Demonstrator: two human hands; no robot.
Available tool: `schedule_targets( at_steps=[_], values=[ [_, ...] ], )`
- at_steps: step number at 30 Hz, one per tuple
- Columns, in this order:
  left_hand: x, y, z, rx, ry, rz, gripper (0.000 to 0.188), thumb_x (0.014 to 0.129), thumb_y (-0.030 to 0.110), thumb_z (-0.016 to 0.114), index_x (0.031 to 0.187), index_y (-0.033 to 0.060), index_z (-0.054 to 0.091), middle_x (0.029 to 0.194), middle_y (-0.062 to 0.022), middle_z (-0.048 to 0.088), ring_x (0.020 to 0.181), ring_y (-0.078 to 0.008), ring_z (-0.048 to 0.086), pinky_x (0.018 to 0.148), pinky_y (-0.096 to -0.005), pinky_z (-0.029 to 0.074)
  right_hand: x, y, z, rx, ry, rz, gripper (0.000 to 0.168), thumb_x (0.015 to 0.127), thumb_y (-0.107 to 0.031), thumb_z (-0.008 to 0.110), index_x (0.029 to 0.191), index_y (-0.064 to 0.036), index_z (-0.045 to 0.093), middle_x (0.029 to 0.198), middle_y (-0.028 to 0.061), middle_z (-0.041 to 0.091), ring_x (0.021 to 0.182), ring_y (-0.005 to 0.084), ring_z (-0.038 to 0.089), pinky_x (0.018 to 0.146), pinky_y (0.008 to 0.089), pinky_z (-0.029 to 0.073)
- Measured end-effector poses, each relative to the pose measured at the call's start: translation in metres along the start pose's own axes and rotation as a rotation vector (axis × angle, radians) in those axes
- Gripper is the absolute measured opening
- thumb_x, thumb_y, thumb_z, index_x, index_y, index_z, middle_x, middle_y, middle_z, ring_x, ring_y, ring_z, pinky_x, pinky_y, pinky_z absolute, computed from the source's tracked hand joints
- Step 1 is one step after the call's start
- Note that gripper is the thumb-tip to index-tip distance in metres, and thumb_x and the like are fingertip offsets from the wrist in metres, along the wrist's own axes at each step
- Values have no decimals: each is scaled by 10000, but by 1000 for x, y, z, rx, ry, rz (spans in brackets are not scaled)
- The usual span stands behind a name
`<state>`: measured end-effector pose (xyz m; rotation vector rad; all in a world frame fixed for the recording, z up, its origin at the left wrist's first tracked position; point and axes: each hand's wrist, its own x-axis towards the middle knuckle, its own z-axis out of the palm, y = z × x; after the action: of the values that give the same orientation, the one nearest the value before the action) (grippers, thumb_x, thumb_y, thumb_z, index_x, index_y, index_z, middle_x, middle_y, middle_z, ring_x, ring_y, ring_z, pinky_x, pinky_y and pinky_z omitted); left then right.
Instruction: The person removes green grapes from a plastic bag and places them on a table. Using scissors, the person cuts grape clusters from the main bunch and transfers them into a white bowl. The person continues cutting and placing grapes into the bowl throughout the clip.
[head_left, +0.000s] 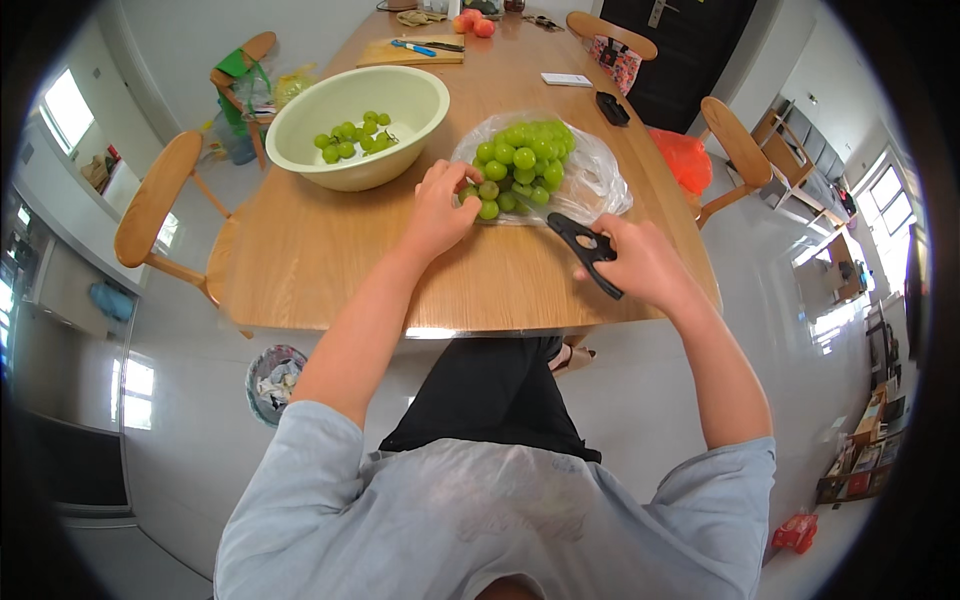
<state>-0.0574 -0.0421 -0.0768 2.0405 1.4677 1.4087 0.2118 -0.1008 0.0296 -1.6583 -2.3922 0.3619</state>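
A bunch of green grapes (521, 154) lies on a clear plastic bag (596, 180) near the table's front edge. My left hand (444, 206) is at the bunch's left side, its fingertips at a grape; whether they grip it is hard to tell. In my right hand (634, 255) are black-handled scissors (581, 244), their blades reaching in among the lower grapes, the tips hidden. To the left of the bunch stands a pale green plastic basin (360, 176) with several loose grapes (346, 131) on its bottom.
Behind the basin, a wooden cutting board (371, 54) bears a blue-handled peeler (414, 49) and a dark-handled knife (442, 46). Red apples (484, 28) sit farther back. A white flat item (566, 79) and a black object (612, 109) lie at the right. Wooden chairs (161, 199) flank the table (330, 277).
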Motion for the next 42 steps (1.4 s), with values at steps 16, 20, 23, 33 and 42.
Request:
schedule_targets(
  at_steps=[16,20,23,33,42],
  values=[
    [-2,12,-11,52,-57,83,291,793,116,710,1031,12,579,1004,-111,543,984,-267,545,861,-351,447,-9,-1,19,142,50,-59,501,715,-361,811,1055,-50,613,755,193,671,751,396,655,656,471,510],
    [-1,9,-7,10,-45,127,284,788,107,714,1034,16,603,1025,-114,561,992,-267,553,865,-354,450,-12,0,24,158,49,-51,497,716,-371,811,1043,-51,617,739,184,669,738,391,655,648,468,511],
    [-2,7,-6,24,-37,148,269,786,100,714,1022,16,616,1026,-114,570,990,-269,559,859,-357,454,-12,0,26,192,50,-41,504,707,-373,818,1046,-55,623,716,167,664,718,373,657,636,446,514],
    [4,16,-12,-391,133,-44,197,826,60,711,997,16,622,994,-53,641,922,-158,615,852,-289,485,-35,4,50,375,132,66,528,649,-275,873,1054,-24,647,611,77,549,595,207,615,567,336,492],
    [7,7,-21,-900,99,-233,269,925,55,614,1183,-16,644,1066,-87,670,924,-164,652,875,-303,523,-37,-1,76,683,178,110,487,685,-133,866,1085,10,630,581,-6,518,497,47,466,446,237,373]
  ],
)
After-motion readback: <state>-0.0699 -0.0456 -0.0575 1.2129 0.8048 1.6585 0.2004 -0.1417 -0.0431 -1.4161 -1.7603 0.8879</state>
